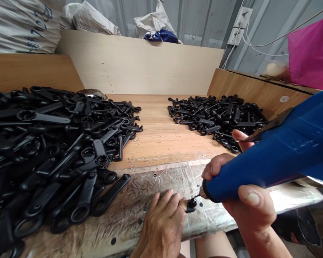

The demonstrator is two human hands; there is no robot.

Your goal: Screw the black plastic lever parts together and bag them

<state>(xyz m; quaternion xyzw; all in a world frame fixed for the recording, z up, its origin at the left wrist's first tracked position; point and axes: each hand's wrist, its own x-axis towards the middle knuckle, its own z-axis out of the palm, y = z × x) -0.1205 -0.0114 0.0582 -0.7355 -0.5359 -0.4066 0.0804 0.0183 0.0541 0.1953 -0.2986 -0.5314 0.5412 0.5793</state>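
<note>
My left hand [163, 224] lies palm down on the front board, its fingers closed over a black plastic lever [191, 205]. Only the lever's rounded end sticks out past my fingers; the rest is hidden beneath them. My right hand [254, 206] is wrapped around a blue drill [269, 154] that tilts down toward the left. From the drill's metal nose a thin bit [197, 196] points at the lever's exposed end. Whether the bit touches the lever I cannot tell.
A large heap of black plastic levers [70, 143] covers the left side. A smaller heap [218, 114] lies at the back right. Wooden side panels and a pale back panel [150, 68] enclose the bench. Sacks, a socket strip [239, 27] and a pink bag [312, 53] are behind.
</note>
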